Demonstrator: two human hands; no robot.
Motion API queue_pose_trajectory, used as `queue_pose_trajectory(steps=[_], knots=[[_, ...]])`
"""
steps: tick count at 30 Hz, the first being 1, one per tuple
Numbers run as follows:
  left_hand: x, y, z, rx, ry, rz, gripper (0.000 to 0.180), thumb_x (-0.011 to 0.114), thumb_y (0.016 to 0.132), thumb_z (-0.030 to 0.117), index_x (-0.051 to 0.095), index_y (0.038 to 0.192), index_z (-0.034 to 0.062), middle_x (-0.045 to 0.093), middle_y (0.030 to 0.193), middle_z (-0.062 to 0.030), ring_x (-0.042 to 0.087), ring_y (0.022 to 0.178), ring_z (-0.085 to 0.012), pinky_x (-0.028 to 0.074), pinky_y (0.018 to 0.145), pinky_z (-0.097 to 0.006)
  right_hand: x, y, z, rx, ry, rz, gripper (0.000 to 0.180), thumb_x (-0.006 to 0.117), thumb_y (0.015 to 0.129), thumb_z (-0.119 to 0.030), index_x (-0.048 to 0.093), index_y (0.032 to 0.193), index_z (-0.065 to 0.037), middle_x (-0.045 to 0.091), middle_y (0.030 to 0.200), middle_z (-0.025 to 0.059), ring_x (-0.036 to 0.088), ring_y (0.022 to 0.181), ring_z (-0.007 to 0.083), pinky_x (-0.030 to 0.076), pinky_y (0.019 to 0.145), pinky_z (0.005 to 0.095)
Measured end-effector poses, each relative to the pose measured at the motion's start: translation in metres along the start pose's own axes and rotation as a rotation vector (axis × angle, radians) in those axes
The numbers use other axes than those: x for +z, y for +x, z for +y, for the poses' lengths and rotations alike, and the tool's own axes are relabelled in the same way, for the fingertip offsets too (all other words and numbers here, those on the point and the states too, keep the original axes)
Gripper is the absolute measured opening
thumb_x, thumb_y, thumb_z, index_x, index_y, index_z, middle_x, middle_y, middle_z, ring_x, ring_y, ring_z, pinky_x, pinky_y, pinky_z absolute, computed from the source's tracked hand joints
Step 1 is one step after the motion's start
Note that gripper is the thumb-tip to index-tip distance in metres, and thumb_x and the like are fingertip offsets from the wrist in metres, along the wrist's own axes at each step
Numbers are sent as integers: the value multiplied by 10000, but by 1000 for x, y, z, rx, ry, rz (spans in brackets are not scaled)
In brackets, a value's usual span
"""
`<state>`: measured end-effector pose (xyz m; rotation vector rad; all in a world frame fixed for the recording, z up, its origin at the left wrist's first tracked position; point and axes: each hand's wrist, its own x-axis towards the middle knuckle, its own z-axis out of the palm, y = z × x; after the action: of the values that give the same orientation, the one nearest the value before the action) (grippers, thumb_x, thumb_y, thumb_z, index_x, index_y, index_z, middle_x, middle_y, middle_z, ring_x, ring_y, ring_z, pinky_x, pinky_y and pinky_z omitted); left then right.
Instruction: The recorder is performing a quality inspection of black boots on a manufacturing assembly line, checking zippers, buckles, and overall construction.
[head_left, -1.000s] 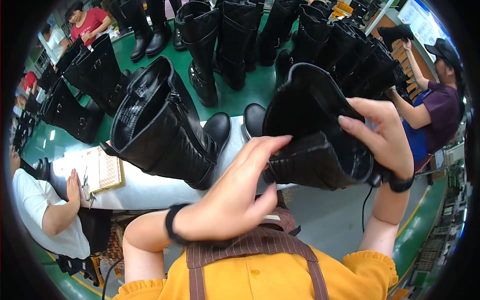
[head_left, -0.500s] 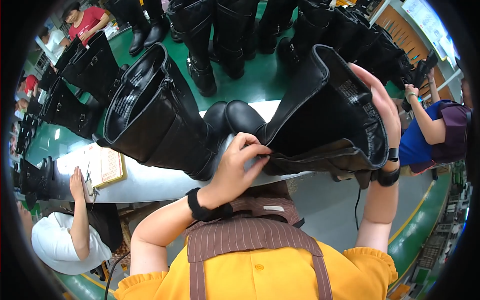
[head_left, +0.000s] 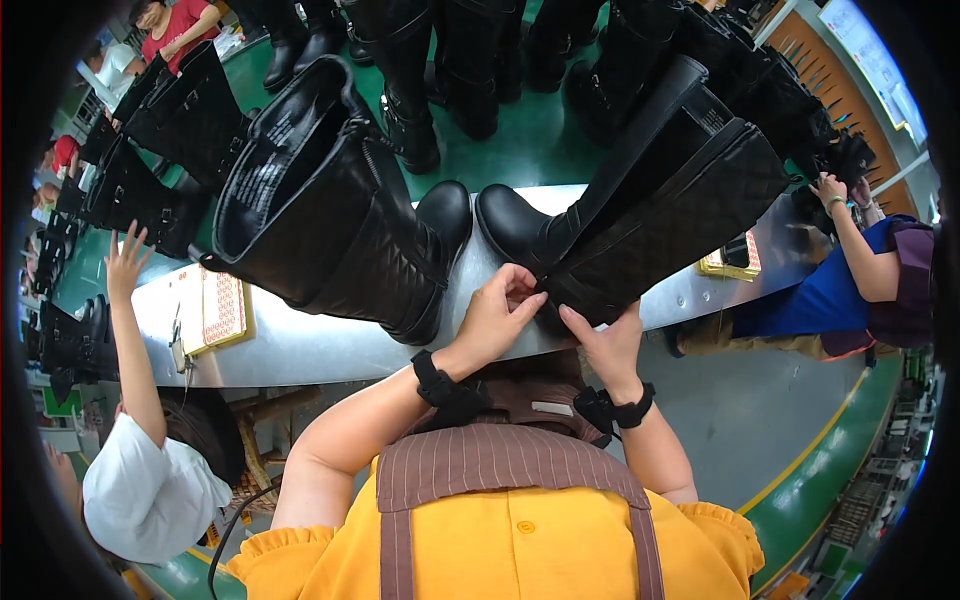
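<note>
A tall black boot (head_left: 665,215) with a quilted shaft leans to the right in front of me, its toe pointing left. My left hand (head_left: 497,312) pinches at its ankle with thumb and forefinger; whatever small part lies between them is too small to make out. Low on the same boot, my right hand (head_left: 612,345) grips near the heel, thumb in front and fingers partly hidden behind. Its shaft gapes along the far side. A matching black boot (head_left: 350,235) stands to the left, untouched, its top open and a zip along its side.
Both boots rest on a metal-topped bench (head_left: 500,225). More black boots (head_left: 470,70) crowd the green surface beyond. Yellow-edged stacks of printed cards (head_left: 222,310) lie at left and right. A co-worker in white (head_left: 150,490) sits at left, arm raised; another in blue (head_left: 830,290) stands at right.
My right hand has come down from the boot's top to its heel. The boot's shaft has swung round and tipped further right. My left hand stays at the ankle. The left co-worker's hand has risen.
</note>
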<state>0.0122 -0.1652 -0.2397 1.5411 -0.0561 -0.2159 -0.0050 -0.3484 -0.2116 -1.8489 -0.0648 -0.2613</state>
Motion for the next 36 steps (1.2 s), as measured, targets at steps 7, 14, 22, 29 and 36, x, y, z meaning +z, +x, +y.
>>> queue_pose_trajectory(steps=[7,14,22,29,36], knots=[[-7,17,12,-151,298,-234,188,704,901,177,665,880,-6,648,699,-44,597,659,-97,474,609,-277,-16,-5,0,-141,-213,-45,569,824,734,-133,543,1200,34,716,1000,185,720,896,291,550,772,347],[-3,5,74,-393,-386,-350,211,641,965,229,665,887,34,601,667,29,520,596,-46,422,595,-202,-25,-2,7,-110,-275,-143,370,809,729,-106,658,1051,-4,724,945,163,715,852,316,554,728,358],[-18,-22,222,-36,-544,-439,275,547,1020,234,635,910,-2,615,733,-22,551,656,-56,412,568,-210,-20,-6,-8,-125,-244,-47,447,818,729,-120,635,1119,-1,699,1022,194,689,937,356,541,827,376],[-79,-77,150,-223,700,-442,454,679,908,393,681,891,-61,676,679,-147,672,647,-235,508,639,-325,-39,25,-30,23,-27,-497,642,870,713,-241,604,1236,20,645,1231,168,602,1152,275,450,994,361],[-94,-80,69,-42,556,262,501,822,749,361,670,1018,-33,681,806,-138,668,766,-261,522,753,-337,10,20,-25,21,-181,-436,632,844,710,-261,606,1217,32,658,1177,200,638,1064,304,485,929,343]])
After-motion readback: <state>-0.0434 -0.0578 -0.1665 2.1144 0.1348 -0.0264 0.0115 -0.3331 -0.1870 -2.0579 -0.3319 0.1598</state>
